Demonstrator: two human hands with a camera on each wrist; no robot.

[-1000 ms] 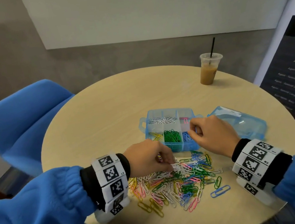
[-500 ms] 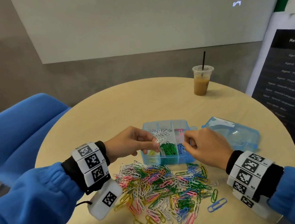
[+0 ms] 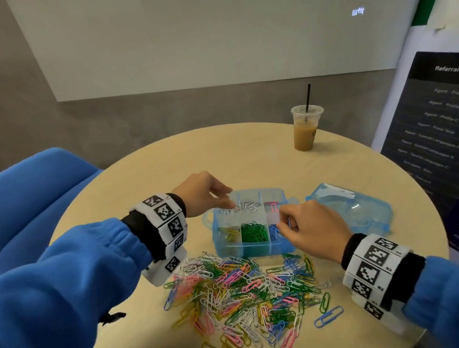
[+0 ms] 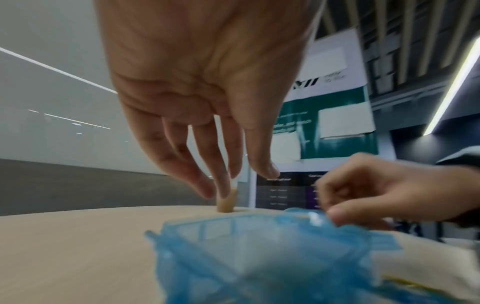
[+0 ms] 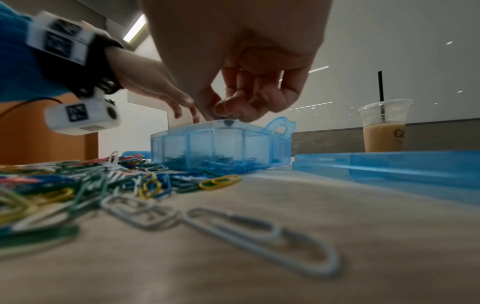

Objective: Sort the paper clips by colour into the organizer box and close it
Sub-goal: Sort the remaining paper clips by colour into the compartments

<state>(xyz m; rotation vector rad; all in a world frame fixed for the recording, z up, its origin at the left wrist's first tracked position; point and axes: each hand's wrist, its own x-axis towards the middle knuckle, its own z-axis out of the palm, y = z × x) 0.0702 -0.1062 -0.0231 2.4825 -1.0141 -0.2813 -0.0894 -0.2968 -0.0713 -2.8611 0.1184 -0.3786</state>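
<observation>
Reading "Referral's job" sign (image 3: 446, 132), cup (image 3: 305, 128) logo prob "Ca"

Office meeting room, whiteboard (image 3: 206, 27), job-referral poster (image 3: 447, 134) (dark)

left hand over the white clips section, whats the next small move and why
Probably let go of the white clip and return to the pile. The left hand hovers above the white clips compartment of the organizer box, fingertips pointing down, and the mixed pile still holds many unsorted clips.
</observation>
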